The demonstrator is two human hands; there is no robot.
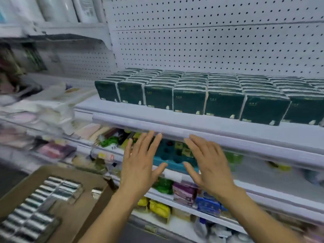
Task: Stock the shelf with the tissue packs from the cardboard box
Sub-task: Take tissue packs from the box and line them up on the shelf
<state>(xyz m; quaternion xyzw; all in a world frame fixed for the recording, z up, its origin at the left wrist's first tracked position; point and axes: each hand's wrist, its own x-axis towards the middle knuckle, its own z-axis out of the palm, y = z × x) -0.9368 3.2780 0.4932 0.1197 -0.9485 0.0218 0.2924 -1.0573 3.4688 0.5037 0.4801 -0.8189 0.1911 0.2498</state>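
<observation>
Left hand (140, 165): flat, palm forward, fingers straight and slightly spread, thumb out to the right; empty, raised just below the front lip of the shelf (175, 120); contact with the lip not determinable. Right hand (208, 163): likewise flat, fingers straight and close together, thumb out to the left; empty, at the same height, fingertips at or near the lip. Hands side by side, apart, thumbs pointing toward each other. Tissue packs (189, 95): dark green, upright, in tight rows filling the shelf from left of centre to the right edge of view, backed by white pegboard (210, 41). Cardboard box (84, 213): lower left, open, with more packs (35, 213) in rows, seen from above, blurred. Lower shelves (175, 192): assorted coloured packets, partly behind the hands, blurred.
</observation>
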